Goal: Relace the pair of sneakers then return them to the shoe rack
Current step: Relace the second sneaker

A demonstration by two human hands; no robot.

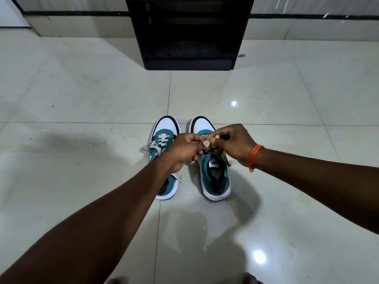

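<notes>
Figure: Lacing the second sneaker, seen from my head-worn camera. The landmark for all positions is the black shoe rack [189, 33], which stands against the wall at the far side of the tiled floor [82, 95].

Both sneakers sit side by side on the floor, well apart from the rack on my side of it, toes pointing toward it. The left sneaker [164, 152] shows lace crossings over its tongue and loose ends trailing off to its side away from the other shoe. The right sneaker [213, 171] sits just beside it; its collar and tongue label are open to view, and its upper eyelets are hidden under my hands.

My left hand [182, 150] and my right hand [233, 142] meet above the right sneaker, between the rack and me. Both are clenched in a pinch on the white lace [206, 143], whose end shows between my fingertips; a loose length of it hangs down beside the shoe's collar. My right wrist carries an orange thread band [253, 157].

Step in hand, as I judge it: threading or tightening the lace on the right sneaker; I cannot tell which eyelet it is at. The next move calls for feeding the lace tip cleanly through an eyelet and drawing it even. Neither shoe is yet on the rack.
</notes>
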